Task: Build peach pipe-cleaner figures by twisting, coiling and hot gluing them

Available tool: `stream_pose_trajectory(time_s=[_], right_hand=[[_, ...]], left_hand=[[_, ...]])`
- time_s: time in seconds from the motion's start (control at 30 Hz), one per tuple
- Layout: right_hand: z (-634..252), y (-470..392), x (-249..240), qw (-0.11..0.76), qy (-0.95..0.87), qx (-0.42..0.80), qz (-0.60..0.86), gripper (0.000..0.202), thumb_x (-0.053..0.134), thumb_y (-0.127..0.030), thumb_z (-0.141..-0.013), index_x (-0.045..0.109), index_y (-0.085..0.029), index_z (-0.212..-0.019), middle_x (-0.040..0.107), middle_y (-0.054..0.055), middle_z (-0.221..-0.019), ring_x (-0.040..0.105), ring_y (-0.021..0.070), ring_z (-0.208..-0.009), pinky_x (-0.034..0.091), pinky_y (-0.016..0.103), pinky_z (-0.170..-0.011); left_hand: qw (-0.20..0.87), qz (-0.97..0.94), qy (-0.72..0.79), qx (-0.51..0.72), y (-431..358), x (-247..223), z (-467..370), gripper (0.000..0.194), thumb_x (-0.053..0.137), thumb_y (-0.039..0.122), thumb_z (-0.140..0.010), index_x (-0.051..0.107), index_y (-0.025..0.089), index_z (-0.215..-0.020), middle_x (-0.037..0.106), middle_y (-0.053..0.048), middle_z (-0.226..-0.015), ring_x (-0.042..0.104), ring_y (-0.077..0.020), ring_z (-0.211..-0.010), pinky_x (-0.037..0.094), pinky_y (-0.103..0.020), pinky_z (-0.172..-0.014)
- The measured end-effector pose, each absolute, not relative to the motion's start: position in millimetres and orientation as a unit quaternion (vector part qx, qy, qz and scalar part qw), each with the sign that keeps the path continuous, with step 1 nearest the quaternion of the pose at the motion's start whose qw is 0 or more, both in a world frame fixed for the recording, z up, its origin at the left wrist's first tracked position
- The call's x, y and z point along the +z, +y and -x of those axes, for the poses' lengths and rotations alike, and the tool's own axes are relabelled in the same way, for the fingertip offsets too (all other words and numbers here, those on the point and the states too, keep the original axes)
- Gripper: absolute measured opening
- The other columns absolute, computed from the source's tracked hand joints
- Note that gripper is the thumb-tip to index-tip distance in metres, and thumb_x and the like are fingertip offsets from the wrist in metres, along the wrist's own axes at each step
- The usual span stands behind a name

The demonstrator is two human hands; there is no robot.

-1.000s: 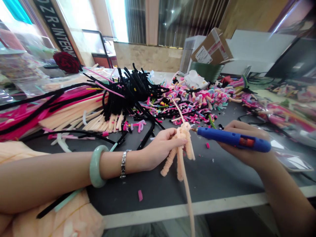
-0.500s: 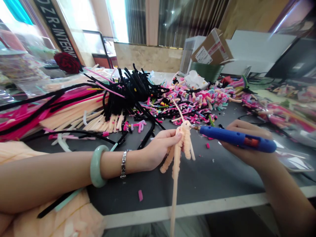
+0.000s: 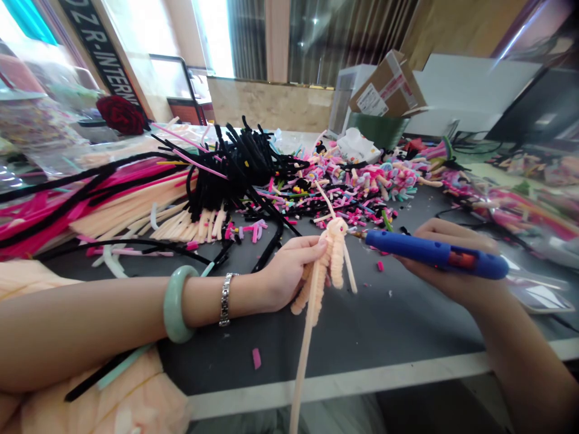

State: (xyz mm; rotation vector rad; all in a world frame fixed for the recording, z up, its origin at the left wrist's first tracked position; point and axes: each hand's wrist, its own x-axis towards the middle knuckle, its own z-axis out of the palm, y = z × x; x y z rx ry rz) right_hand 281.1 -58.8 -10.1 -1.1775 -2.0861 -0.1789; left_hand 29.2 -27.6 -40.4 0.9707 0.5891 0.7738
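Observation:
Over the table, my left hand (image 3: pixel 280 274) pinches a peach pipe-cleaner figure (image 3: pixel 335 253) between thumb and fingers. Several coiled strands hang from its rounded top, and a small red spot shows there. One long straight peach stem (image 3: pixel 302 367) trails down past the table's front edge; another sticks up and back. In my right hand (image 3: pixel 456 265) is a blue pen-shaped hot glue gun (image 3: pixel 420 250), held nearly level. Its metal tip points left, very close to the figure's top; I cannot tell whether they touch.
Behind the hands lie a bundle of black pipe cleaners (image 3: pixel 253 154), cut peach stems (image 3: pixel 136 208) and a heap of coloured offcuts (image 3: pixel 344 187). A peach bundle (image 3: pixel 104 398) is under my left forearm. A cardboard box (image 3: pixel 389 87) stands at the back, and a phone-like object (image 3: pixel 538 295) lies right.
The figure has turned slightly in my left hand, and its long stem's lower end has swung left. The glue gun stays almost in place, with a slightly wider space before its tip.

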Motion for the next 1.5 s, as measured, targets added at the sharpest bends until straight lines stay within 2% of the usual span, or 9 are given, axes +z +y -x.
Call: stream_pose_trajectory(time_s=[0.6, 1.0, 1.5], right_hand=[[-280.2, -58.3, -11.4, 0.353, -0.819, -0.060, 0.448, 0.020, 0.073, -0.029, -0.072, 0.056, -0.022, -0.065, 0.054, -0.002, -0.068, 0.052, 0.0110, -0.053, 0.037, 0.026, -0.048], [-281.8, -58.2, -11.3, 0.342, -0.826, -0.079, 0.440, 0.016, 0.074, -0.027, -0.072, 0.061, -0.020, -0.068, 0.054, -0.003, -0.069, 0.052, 0.0071, -0.054, 0.037, 0.021, -0.049], [-283.9, -59.0, -11.9, 0.343, -0.823, -0.077, 0.446, 0.014, 0.072, -0.028, -0.074, 0.062, -0.020, -0.069, 0.054, -0.003, -0.069, 0.052, 0.0075, -0.055, 0.038, 0.021, -0.051]], left_hand=[[0.774, -0.447, 0.274, 0.356, -27.1, -38.5, -30.3, 0.021, 0.046, 0.025, -0.086, 0.056, 0.010, -0.076, 0.056, -0.005, -0.060, 0.054, -0.0115, -0.051, 0.043, -0.019, -0.050], [0.774, -0.448, 0.275, 0.353, -26.5, -41.4, -29.1, 0.020, 0.047, 0.026, -0.085, 0.057, 0.012, -0.076, 0.057, -0.005, -0.060, 0.053, -0.0124, -0.052, 0.042, -0.021, -0.052], [0.768, -0.447, 0.290, 0.355, -27.0, -42.0, -28.1, 0.019, 0.047, 0.028, -0.085, 0.056, 0.012, -0.078, 0.055, -0.005, -0.064, 0.054, -0.0141, -0.056, 0.045, -0.025, -0.058]])
